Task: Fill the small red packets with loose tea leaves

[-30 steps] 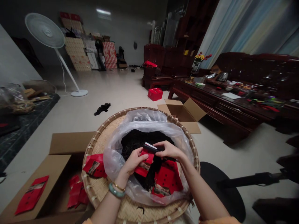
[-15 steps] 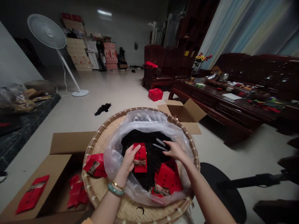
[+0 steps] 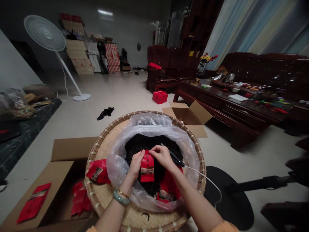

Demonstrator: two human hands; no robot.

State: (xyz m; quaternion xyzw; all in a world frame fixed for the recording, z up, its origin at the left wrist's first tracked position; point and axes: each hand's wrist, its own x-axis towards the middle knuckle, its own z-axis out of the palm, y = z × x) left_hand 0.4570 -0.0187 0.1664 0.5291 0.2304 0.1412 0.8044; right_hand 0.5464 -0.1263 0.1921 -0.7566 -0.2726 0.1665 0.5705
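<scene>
My left hand (image 3: pixel 135 165) grips a small red packet (image 3: pixel 147 170) by its upper left side, thumb near the top edge. At the packet's top right corner, the fingers of my right hand (image 3: pixel 163 156) are pinched together on it. A dark two-armed clamp tool (image 3: pixel 178 159) with a white cord lies partly hidden behind my right hand. Below both hands, dark loose leaf-like material (image 3: pixel 135 145) fills a clear plastic bag (image 3: pixel 116 154). More red packets (image 3: pixel 167 188) rest in the bag's near right part, partly covered by my right forearm.
The bag sits in a round woven basket (image 3: pixel 98 141). Another red packet (image 3: pixel 98 171) lies on its left side. An open cardboard box (image 3: pixel 58 174) holding red packets is at left; a second box (image 3: pixel 185 116) stands beyond. At right is a black round base (image 3: pixel 231 199).
My right hand has let go of the clamp tool and moved left to the packet's top edge. The packet has shifted slightly right and down in my left hand.
</scene>
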